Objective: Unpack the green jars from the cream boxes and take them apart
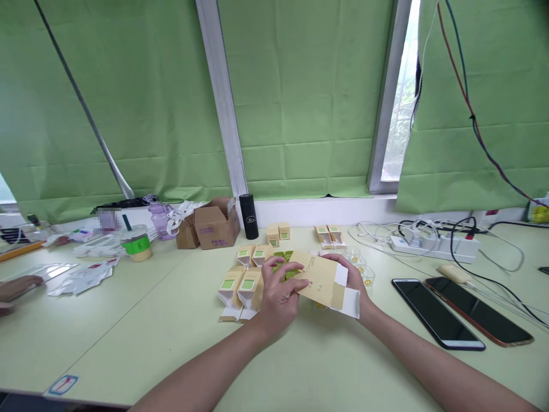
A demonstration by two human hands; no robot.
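Note:
A tan cardboard box [319, 279], its white inner flaps unfolded at the right end, is held tilted above the table between my two hands. My left hand [278, 294] is closed on its left side, thumb and fingers pressing the panel. From behind and to the right, my right hand [354, 280] grips the same box, most of its fingers hidden. Green pieces [283, 260] show just behind my left hand. Left of it stand several tan boxes with green windows [249, 284], their flaps open. Clear plastic cups with yellow bits [366, 274] sit behind my right hand.
Two phones [437, 313] and a power strip [437, 247] with tangled cables lie at right. A black cylinder [249, 216], a brown carton [217, 226] and a drink cup [136, 243] stand behind, leftward. Another person's hand [19, 289] is at far left near white packets [86, 276].

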